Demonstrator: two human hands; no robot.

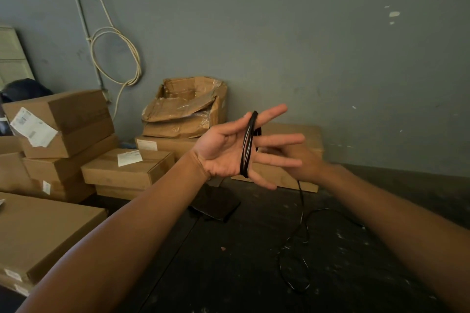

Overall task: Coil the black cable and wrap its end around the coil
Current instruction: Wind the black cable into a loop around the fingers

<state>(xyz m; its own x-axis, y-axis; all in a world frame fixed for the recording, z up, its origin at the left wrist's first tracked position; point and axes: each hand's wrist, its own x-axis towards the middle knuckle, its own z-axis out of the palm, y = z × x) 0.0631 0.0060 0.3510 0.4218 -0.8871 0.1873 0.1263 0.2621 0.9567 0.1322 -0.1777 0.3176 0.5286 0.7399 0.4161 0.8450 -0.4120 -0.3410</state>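
Observation:
My left hand (229,150) is raised palm up with its fingers spread straight. Several turns of the thin black cable (248,146) are wound around those fingers as a tight coil. My right hand (302,162) sits behind the left fingers and is mostly hidden by them; it seems to hold the cable where it leaves the coil. From there the loose cable (302,211) drops to the dark table (229,274) and lies in slack loops to the right of centre.
Cardboard boxes (63,124) are stacked along the left and back of the table, one torn open (185,107). A flat black object (216,206) lies under my left wrist. A white cable loop (114,56) hangs on the grey wall.

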